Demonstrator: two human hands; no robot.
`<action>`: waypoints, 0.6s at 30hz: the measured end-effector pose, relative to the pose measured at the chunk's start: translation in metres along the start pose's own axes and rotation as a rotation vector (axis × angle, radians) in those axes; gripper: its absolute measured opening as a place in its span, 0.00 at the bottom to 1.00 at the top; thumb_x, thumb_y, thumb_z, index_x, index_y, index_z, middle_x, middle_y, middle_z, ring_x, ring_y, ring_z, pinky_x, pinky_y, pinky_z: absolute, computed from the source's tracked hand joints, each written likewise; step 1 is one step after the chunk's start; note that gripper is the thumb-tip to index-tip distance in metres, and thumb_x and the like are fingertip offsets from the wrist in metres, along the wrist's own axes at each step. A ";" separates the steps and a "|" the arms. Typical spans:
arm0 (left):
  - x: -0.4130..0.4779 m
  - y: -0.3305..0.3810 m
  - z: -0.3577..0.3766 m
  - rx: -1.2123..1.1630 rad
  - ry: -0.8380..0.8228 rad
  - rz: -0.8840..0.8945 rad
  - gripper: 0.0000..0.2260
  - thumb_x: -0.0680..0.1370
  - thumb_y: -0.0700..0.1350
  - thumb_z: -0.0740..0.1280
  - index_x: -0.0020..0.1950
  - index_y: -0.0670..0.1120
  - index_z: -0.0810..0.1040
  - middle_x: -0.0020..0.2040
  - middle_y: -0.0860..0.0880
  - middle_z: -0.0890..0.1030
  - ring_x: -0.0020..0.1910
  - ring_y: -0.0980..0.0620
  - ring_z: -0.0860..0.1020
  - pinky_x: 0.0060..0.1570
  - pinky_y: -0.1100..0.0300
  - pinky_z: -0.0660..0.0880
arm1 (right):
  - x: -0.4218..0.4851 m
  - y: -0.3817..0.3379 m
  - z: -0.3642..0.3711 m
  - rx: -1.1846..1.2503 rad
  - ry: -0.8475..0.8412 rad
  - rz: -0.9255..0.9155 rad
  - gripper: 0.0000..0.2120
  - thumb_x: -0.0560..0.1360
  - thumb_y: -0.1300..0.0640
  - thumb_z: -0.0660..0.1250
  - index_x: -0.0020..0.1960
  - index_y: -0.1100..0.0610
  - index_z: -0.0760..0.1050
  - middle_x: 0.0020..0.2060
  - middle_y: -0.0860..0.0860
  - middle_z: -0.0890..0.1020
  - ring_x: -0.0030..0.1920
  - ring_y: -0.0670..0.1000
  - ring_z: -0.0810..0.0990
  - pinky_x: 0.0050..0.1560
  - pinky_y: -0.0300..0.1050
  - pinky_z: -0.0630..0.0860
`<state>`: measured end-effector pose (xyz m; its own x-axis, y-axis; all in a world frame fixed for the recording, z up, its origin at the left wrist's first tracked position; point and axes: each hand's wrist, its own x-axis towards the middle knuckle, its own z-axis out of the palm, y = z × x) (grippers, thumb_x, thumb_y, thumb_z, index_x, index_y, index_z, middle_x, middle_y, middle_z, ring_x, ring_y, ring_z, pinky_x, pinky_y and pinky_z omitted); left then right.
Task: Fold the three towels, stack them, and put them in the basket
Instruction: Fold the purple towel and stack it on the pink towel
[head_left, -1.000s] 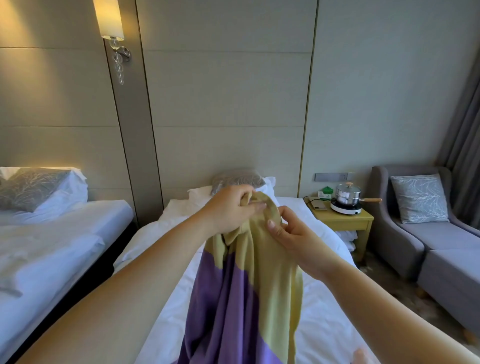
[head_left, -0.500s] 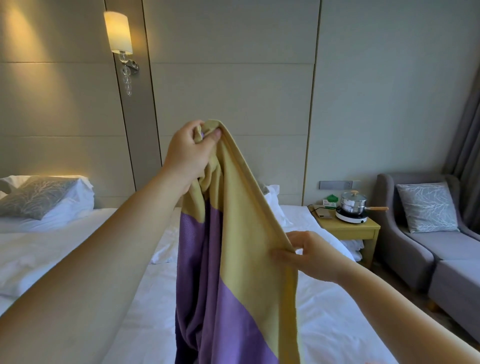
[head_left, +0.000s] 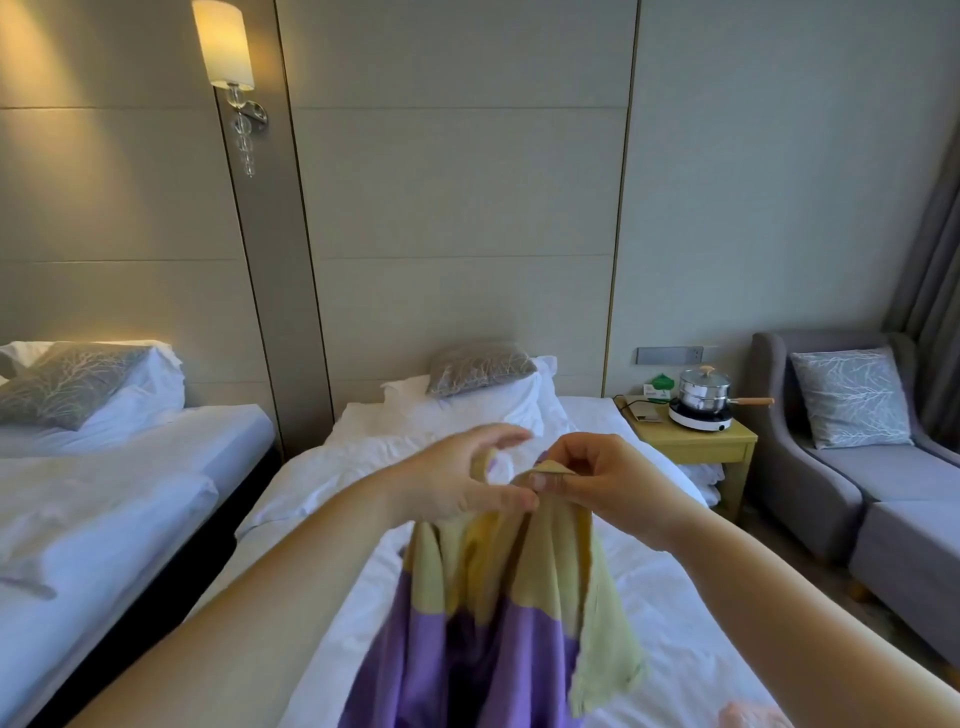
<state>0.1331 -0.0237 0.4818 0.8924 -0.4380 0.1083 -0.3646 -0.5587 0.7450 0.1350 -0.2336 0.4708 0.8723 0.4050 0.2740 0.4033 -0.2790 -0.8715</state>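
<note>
Both hands meet: left hand and right hand pinch the yellow-purple towel.

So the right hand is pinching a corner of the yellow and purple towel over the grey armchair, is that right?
Not quite: the head view shows the right hand pinching a corner of the yellow and purple towel over the white bed, not the grey armchair, which stands off to the right.
</note>
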 end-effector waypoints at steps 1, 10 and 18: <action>0.002 -0.002 0.010 -0.002 -0.047 0.000 0.29 0.62 0.67 0.74 0.62 0.66 0.72 0.60 0.67 0.75 0.63 0.65 0.72 0.60 0.69 0.67 | 0.000 -0.002 0.000 -0.017 -0.026 0.004 0.11 0.70 0.54 0.75 0.41 0.60 0.78 0.32 0.47 0.77 0.32 0.42 0.72 0.33 0.31 0.67; 0.007 0.014 0.004 -0.045 0.042 0.079 0.16 0.76 0.57 0.68 0.45 0.44 0.75 0.33 0.51 0.65 0.32 0.54 0.65 0.33 0.64 0.63 | -0.016 0.010 -0.010 0.013 -0.147 0.058 0.10 0.71 0.53 0.74 0.39 0.58 0.78 0.35 0.53 0.74 0.38 0.49 0.72 0.41 0.43 0.69; 0.001 0.044 -0.047 -0.146 0.302 0.254 0.04 0.79 0.43 0.66 0.46 0.44 0.76 0.33 0.50 0.70 0.30 0.58 0.68 0.30 0.70 0.65 | -0.021 0.032 -0.002 -0.321 -0.135 0.047 0.06 0.73 0.61 0.66 0.46 0.61 0.81 0.49 0.50 0.81 0.51 0.48 0.80 0.53 0.35 0.75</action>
<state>0.1308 -0.0161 0.5457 0.8247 -0.3103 0.4728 -0.5611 -0.3440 0.7529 0.1296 -0.2524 0.4378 0.8562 0.4908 0.1612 0.4483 -0.5508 -0.7040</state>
